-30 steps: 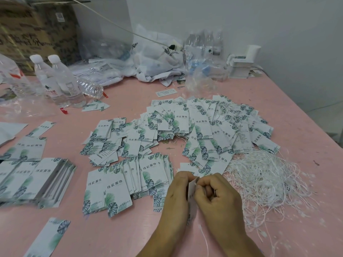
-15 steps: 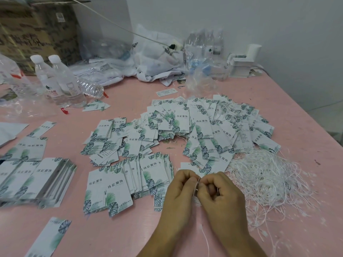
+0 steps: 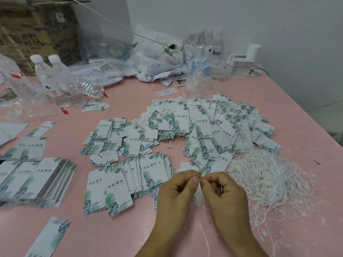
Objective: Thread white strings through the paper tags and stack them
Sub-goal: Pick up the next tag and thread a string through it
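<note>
Where both hands' grips meet, tag (image 3: 198, 195) pinched.

Single head-worn view, wide-angle. Looks forward and down over pink worktop (image 3: 297, 112) toward white back wall (image 3: 241, 19). Hands (image 3: 200, 191) close, bottom centre; worktop's right edge in view.

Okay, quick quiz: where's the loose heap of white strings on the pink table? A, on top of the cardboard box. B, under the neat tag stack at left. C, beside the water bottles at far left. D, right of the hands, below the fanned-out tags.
D: the heap of white strings lies on the table to the right of the right hand, just below the fanned-out tags.
</note>
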Tool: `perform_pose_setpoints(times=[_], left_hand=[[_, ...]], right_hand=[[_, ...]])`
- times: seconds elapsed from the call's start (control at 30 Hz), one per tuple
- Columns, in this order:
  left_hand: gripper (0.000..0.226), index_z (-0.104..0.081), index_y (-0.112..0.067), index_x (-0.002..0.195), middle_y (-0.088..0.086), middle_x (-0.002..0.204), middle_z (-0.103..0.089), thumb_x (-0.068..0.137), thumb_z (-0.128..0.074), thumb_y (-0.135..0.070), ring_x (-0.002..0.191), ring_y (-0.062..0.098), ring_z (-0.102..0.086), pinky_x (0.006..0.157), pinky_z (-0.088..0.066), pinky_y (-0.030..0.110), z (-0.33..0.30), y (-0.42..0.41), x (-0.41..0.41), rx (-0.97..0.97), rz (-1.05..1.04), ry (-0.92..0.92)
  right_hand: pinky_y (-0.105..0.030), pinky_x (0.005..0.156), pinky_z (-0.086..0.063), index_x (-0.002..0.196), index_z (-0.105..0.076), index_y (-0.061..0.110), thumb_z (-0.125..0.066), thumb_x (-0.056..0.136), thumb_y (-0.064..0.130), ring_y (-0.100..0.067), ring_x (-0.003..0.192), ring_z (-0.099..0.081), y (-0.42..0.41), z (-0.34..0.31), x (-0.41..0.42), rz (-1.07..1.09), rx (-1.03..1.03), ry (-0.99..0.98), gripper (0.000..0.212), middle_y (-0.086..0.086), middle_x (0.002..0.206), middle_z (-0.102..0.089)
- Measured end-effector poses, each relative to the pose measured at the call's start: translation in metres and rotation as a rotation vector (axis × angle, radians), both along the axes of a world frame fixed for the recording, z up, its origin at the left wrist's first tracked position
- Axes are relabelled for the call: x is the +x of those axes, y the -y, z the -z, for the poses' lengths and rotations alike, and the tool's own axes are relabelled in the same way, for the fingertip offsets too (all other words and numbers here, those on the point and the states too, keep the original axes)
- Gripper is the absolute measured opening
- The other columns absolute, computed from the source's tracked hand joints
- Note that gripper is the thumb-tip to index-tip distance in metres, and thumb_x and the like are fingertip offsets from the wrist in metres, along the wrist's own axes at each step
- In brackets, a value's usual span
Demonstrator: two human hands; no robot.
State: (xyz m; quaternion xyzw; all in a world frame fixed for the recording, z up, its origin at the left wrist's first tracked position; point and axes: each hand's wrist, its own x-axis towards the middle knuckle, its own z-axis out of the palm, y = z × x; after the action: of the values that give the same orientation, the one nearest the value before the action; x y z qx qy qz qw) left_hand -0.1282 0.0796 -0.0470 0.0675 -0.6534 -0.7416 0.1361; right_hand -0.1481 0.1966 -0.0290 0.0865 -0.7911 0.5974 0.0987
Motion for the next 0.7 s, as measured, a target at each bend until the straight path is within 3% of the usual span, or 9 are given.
perform_pose_setpoints(times=[0.1, 0.17, 0.27, 0.37, 0.47, 0.57, 0.7], left_hand=[[0.017, -0.074, -0.017, 0.088, 0.006, 0.081, -0.072, 0.086, -0.067, -0.032, 0.075, 0.017, -0.064, 0.069, -0.051, 0.035, -0.001, 0.000, 0.000, 0.016, -0.057, 0.002], [0.028, -0.070, -0.016, 0.086, 0.014, 0.082, -0.068, 0.084, -0.067, -0.044, 0.076, 0.023, -0.059, 0.071, -0.047, 0.042, -0.002, 0.000, -0.001, 0.126, -0.100, 0.031], [0.037, -0.064, -0.013, 0.085, 0.024, 0.085, -0.059, 0.082, -0.066, -0.049, 0.080, 0.030, -0.053, 0.076, -0.042, 0.049, -0.006, 0.007, -0.004, 0.329, -0.149, 0.076], [0.031, -0.068, -0.015, 0.083, 0.011, 0.080, -0.064, 0.086, -0.064, -0.045, 0.075, 0.026, -0.054, 0.072, -0.043, 0.043, -0.006, 0.016, -0.008, 0.375, -0.200, 0.097], [0.028, -0.070, -0.010, 0.087, 0.006, 0.074, -0.064, 0.090, -0.061, -0.036, 0.062, 0.014, -0.055, 0.059, -0.048, 0.025, -0.005, 0.022, -0.011, 0.516, -0.204, 0.079], [0.023, -0.058, -0.001, 0.099, 0.012, 0.076, -0.069, 0.100, -0.048, -0.021, 0.057, 0.014, -0.059, 0.049, -0.051, 0.020, -0.009, 0.028, -0.014, 0.649, -0.193, 0.050], [0.025, -0.053, -0.010, 0.087, 0.013, 0.070, -0.072, 0.105, -0.038, -0.016, 0.050, 0.013, -0.061, 0.045, -0.050, 0.020, -0.019, 0.035, -0.016, 0.789, -0.182, 0.030]], right_hand=[[-0.014, 0.055, -0.046, 0.083, -0.071, 0.033, -0.071, 0.081, 0.026, -0.007, 0.059, -0.056, -0.001, -0.003, 0.000, -0.050, -0.077, 0.081, 0.008, 0.003, 0.069, -0.065], [-0.019, 0.053, -0.045, 0.087, -0.072, 0.030, -0.063, 0.079, 0.030, -0.008, 0.056, -0.054, -0.005, -0.004, -0.003, -0.048, -0.180, 0.154, 0.012, 0.004, 0.066, -0.065], [-0.026, 0.045, -0.026, 0.089, -0.071, 0.021, -0.060, 0.079, 0.025, -0.015, 0.048, -0.034, -0.013, -0.005, -0.009, -0.046, -0.390, 0.252, 0.015, -0.006, 0.056, -0.045], [-0.023, 0.040, -0.019, 0.086, -0.071, 0.016, -0.058, 0.084, 0.011, -0.010, 0.043, -0.029, -0.018, -0.007, -0.012, -0.078, -0.546, 0.316, 0.014, -0.003, 0.059, -0.045], [-0.018, 0.036, -0.028, 0.081, -0.072, 0.017, -0.051, 0.088, 0.000, -0.008, 0.042, -0.036, -0.018, -0.008, -0.014, -0.121, -0.668, 0.375, 0.028, -0.002, 0.062, -0.054], [-0.018, 0.035, -0.032, 0.076, -0.074, 0.016, -0.057, 0.075, 0.008, -0.008, 0.040, -0.040, -0.018, -0.010, -0.018, -0.140, -0.780, 0.456, 0.019, -0.004, 0.060, -0.056], [-0.018, 0.037, -0.038, 0.077, -0.075, 0.013, -0.055, 0.076, 0.007, -0.009, 0.043, -0.046, -0.021, -0.011, -0.020, -0.184, -0.910, 0.536, 0.022, -0.006, 0.064, -0.059]])
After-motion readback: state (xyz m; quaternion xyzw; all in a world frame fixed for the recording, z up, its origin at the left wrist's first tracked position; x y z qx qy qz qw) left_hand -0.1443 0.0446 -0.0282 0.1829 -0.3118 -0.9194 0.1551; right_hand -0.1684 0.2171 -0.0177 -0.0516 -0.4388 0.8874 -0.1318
